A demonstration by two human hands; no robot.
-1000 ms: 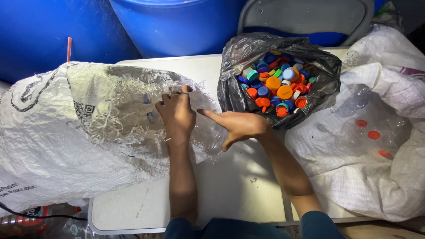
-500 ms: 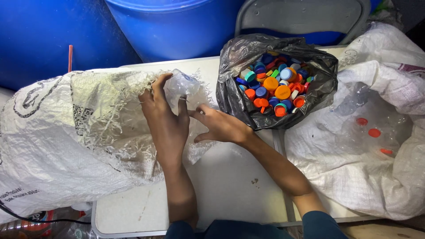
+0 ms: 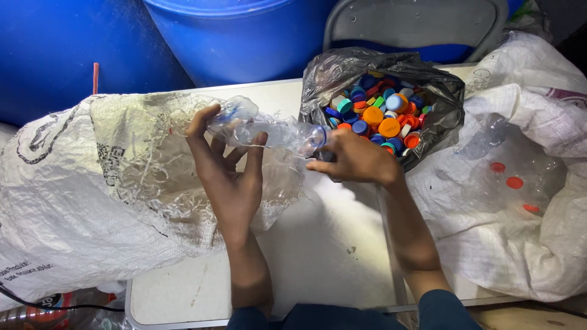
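Pulled clear of the woven sack since a moment ago, a crushed clear bottle now lies across both hands above the white table.
Left hand cups its base, fingers curled; right hand pinches the blue-capped neck (beside the black bag of coloured caps).

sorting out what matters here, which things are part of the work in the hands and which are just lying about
In use:
left hand holding the crushed clear plastic bottle
right hand at the bottle's cap end
black plastic bag of coloured bottle caps
white woven sack on the left

Lying about:
blue plastic barrels
grey metal chair
white sack of clear bottles on the right
white table
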